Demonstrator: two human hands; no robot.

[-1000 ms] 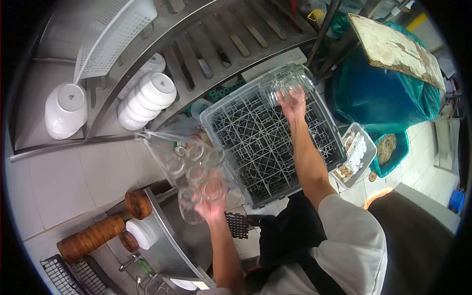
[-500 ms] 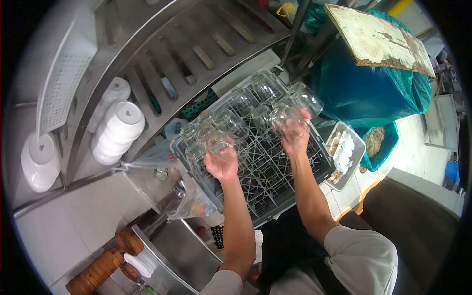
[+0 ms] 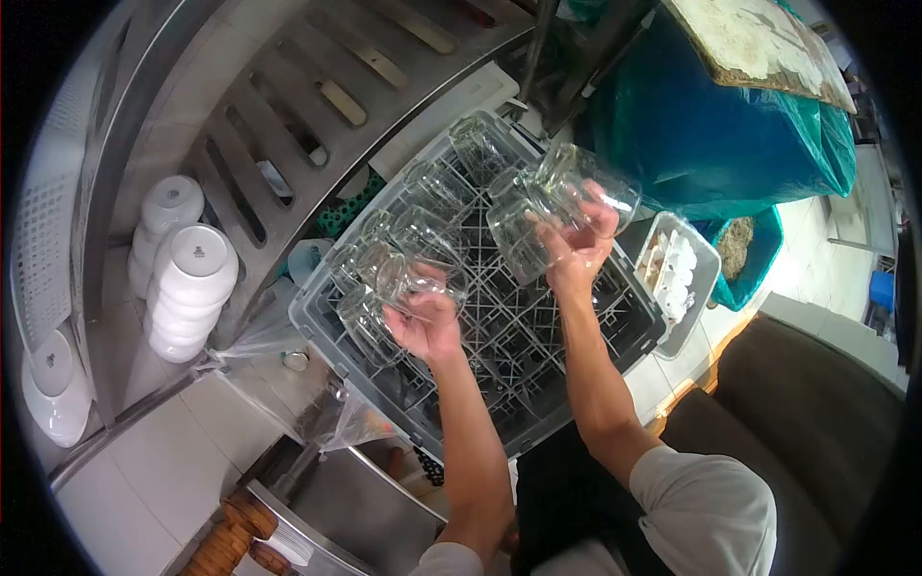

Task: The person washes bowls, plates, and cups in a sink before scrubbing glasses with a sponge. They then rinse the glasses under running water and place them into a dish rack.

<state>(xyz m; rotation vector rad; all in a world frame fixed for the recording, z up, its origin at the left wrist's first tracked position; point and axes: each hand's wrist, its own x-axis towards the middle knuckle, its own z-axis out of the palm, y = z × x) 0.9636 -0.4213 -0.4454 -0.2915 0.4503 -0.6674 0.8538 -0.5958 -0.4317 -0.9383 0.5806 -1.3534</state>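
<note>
A grey plastic dishwasher rack (image 3: 552,422) with a grid floor lies in front of me, several clear drinking glasses along its far and left sides. My left hand (image 3: 425,324) is closed round a glass (image 3: 396,280) over the rack's left part, beside another glass (image 3: 367,322). Over the right part, my right hand (image 3: 583,242) grips a tilted glass (image 3: 588,182) from below. Its thumb side lies against a second glass (image 3: 519,238). More glasses (image 3: 437,190) stand behind, between the two hands.
A slotted steel shelf (image 3: 288,125) runs along the far left, above stacked white bowls (image 3: 195,278). Right of the rack are a grey bin (image 3: 706,269) and a large blue-green bag-lined bin (image 3: 715,144) with a worn board on top. Bamboo steamers (image 3: 226,542) sit lower left.
The view has shifted, so the rack and bowls appear farther left and lower. My right hand's glasses have moved up and left in view; both hands keep their hold.
</note>
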